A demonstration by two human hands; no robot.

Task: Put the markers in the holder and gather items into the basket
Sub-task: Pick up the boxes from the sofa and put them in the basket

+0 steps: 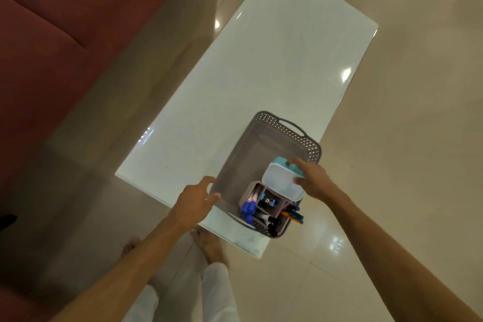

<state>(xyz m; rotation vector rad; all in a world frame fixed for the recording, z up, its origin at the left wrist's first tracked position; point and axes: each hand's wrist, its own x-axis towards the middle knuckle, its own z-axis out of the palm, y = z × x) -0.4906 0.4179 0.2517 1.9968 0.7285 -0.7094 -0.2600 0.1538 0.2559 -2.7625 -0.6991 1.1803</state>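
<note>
A red sofa [65,42] fills the far left, beside my pale table [261,65]. The grey basket [251,149] sits at the table's near end. My left hand [194,200] is against its left rim, fingers loosely curled there. My right hand [312,180] pinches a white box [282,181], thumb on its near edge and fingers over the teal far side, just above the holder [254,188] inside the basket. Blue markers [248,208] stand in the holder; the black ones look capped, though blur hides detail.
</note>
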